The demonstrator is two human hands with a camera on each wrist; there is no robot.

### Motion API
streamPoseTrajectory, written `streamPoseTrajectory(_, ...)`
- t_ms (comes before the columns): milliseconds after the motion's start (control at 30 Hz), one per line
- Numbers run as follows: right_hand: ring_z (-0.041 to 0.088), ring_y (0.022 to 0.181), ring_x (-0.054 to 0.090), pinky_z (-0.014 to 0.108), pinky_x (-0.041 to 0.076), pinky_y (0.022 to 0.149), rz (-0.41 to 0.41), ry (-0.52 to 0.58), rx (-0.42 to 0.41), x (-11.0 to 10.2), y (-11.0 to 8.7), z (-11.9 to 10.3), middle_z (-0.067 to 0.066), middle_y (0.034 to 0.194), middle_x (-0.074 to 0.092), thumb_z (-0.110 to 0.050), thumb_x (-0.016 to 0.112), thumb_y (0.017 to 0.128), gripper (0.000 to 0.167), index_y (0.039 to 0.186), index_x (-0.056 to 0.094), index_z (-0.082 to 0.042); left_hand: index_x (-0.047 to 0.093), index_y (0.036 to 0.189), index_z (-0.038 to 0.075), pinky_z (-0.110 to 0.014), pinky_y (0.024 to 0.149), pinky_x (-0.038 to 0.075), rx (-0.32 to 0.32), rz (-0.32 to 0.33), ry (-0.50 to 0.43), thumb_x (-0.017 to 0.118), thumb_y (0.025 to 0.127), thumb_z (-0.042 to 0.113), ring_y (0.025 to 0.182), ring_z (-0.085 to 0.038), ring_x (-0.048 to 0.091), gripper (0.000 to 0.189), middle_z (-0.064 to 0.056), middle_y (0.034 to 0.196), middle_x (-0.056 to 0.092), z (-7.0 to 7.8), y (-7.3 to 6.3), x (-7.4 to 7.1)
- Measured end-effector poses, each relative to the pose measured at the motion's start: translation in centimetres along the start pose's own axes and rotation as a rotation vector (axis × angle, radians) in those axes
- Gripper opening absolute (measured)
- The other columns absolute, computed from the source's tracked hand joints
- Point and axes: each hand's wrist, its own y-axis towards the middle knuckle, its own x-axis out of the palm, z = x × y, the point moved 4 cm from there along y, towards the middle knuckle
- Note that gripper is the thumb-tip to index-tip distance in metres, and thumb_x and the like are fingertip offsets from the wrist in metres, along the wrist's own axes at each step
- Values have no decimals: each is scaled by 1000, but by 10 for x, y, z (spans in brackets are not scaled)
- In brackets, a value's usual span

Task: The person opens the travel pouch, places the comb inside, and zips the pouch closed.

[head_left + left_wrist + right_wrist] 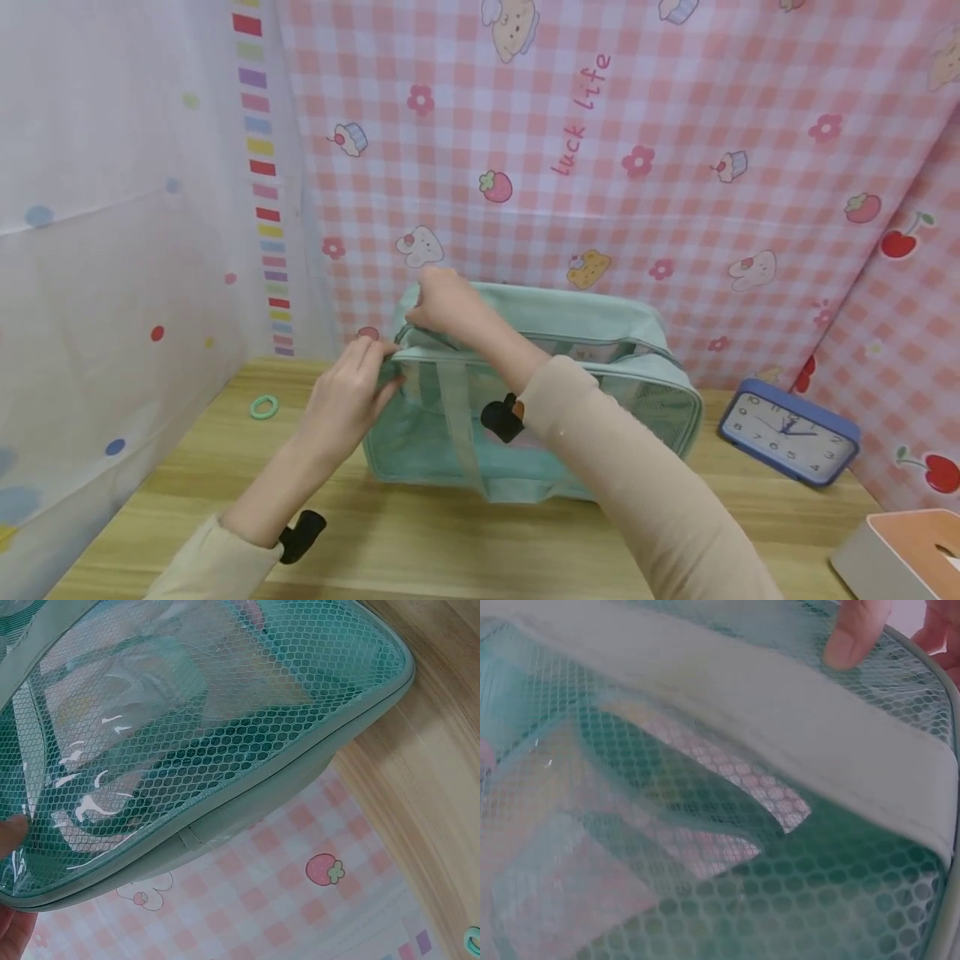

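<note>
A mint-green bag (420, 446) with clear and mesh panels stands upright on the table, its zipped top partly gaping. My left hand (348, 392) pinches the bag's upper left corner, thumb on the near side; in the left wrist view the thumb (11, 834) presses the mesh. Over the same corner, my right hand (446, 304) has its fingers curled at the left end of the zipper (630, 342); the pull itself is hidden. Strips of pale webbing form the handle (453, 400), which hangs down the front. The mesh (667, 780) fills the right wrist view.
On the wooden table (420, 550), a green ring (264, 407) lies left of the bag. A blue clock (787, 432) leans at the right, and a white box with an orange top (907, 542) stands at the near right corner. Checked cloth (675, 217) hangs close behind.
</note>
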Motion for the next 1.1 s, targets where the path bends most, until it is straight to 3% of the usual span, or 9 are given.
streamPoseTrajectory(167, 7, 41, 34, 17, 32, 41, 44, 125, 27, -1, -2, 7, -3, 49, 41, -17, 58, 87, 29, 65, 41, -12, 57, 98, -3, -32, 64, 54, 3, -6, -2, 79, 67, 5, 79, -22, 56, 39, -11, 85, 56, 2, -1, 2)
streamPoseTrajectory(300, 8, 36, 36, 18, 33, 40, 55, 221, 85, -4, -3, 14, -1, 43, 46, -19, 58, 87, 41, 51, 42, -12, 57, 97, -3, -32, 64, 54, 3, 1, 0, 79, 66, 4, 79, -22, 56, 39, -11, 84, 55, 3, -1, 2)
streamPoseTrajectory(400, 11, 39, 46, 18, 38, 42, 37, 271, 124, -6, -6, 18, 2, 46, 54, -18, 58, 86, 44, 46, 42, -12, 57, 97, -3, -33, 63, 53, 6, 6, 2, 79, 66, 4, 79, -22, 56, 38, -11, 84, 55, 4, -1, 2)
streamPoseTrajectory(700, 19, 61, 66, 22, 54, 60, 35, 301, 176, -14, -13, 35, 3, 55, 62, -19, 61, 84, 37, 50, 49, -9, 57, 97, -2, -33, 63, 54, 4, 19, -16, 79, 67, 4, 80, -22, 57, 38, -10, 84, 55, 5, -1, 2)
streamPoseTrajectory(933, 21, 65, 67, 26, 55, 69, 31, 335, 237, -20, -15, 50, 2, 50, 58, -16, 59, 81, 39, 45, 43, -11, 59, 97, -3, -35, 64, 55, -9, 18, -7, 79, 66, 3, 82, -23, 58, 38, -11, 86, 57, 3, -1, 1)
streamPoseTrajectory(1100, 20, 66, 67, 27, 56, 71, 34, 320, 245, -24, -18, 57, 4, 55, 62, -16, 59, 81, 39, 45, 43, -11, 58, 99, -3, -35, 65, 55, -14, 12, -4, 79, 66, 3, 83, -24, 58, 39, -12, 87, 57, 2, 0, 1)
